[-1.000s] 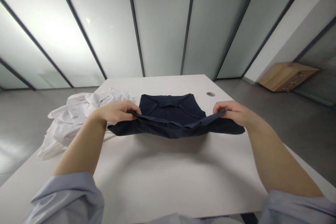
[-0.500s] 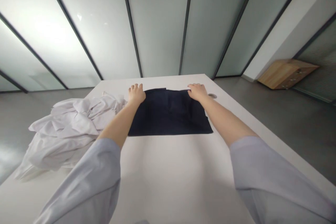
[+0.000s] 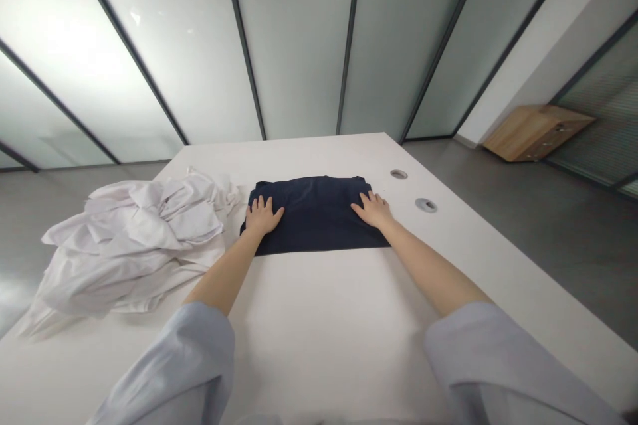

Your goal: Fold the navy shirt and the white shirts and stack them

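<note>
A dark navy piece of folded cloth lies flat on the white table; which garment it is, if any, I cannot tell. My left hand rests on its left side with the fingers spread. On the right side my right hand presses down flat, its fingers apart. Neither hand grips the cloth. Small creases and bumps run along its far edge, while the near edge is fairly straight.
A loose heap of white cloth covers the table's left side and hangs near its edge. Two round grommets are set in the tabletop on the right. Beyond stand frosted glass panels and a wooden cabinet.
Both hands have let go of the cloth's far edge and moved nearer, now lying flat on top. The far edge has come down toward me, and the right side has drawn inward.
</note>
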The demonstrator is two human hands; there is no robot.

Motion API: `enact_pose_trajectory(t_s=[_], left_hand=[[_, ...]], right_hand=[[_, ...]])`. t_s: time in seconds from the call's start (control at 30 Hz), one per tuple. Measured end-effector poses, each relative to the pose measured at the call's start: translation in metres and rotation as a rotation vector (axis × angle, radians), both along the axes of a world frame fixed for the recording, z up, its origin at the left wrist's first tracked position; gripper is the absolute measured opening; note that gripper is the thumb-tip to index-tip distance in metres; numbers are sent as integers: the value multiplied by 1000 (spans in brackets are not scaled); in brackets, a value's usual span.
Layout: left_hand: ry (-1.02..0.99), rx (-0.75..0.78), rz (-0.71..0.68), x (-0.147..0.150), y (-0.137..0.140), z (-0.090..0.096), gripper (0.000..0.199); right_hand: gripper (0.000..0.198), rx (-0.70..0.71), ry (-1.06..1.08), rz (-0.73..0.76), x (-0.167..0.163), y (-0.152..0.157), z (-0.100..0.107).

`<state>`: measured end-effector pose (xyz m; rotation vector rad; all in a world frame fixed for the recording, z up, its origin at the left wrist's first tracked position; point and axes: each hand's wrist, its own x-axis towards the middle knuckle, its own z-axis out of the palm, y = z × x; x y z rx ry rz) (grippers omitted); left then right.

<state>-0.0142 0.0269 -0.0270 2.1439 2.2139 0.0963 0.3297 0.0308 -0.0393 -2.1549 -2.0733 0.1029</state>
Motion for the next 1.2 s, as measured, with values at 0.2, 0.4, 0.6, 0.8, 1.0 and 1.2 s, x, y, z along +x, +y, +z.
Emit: enact_pose_trajectory(t_s=[0.2, 0.4, 0.6, 0.8, 1.0, 1.2], left_hand=[[26, -28, 12, -5, -16, 0, 77], [49, -30, 33, -6, -21, 1, 76], [56, -16, 34, -6, -20, -2, 76], [50, -4, 34, -5, -21, -3, 74], [37, -1, 37, -4, -23, -3, 73], [-52, 32, 158, -17, -2, 12, 76]], right_hand=[[65, 88, 40, -62, 0, -15, -2], [42, -65, 163, -344, 9, 7, 11], [20, 8, 379, -293, 22, 29, 15], [23, 49, 326, -326, 21, 39, 10], [47, 128, 437, -338, 20, 62, 9], [27, 162, 329, -145, 17, 63, 8]])
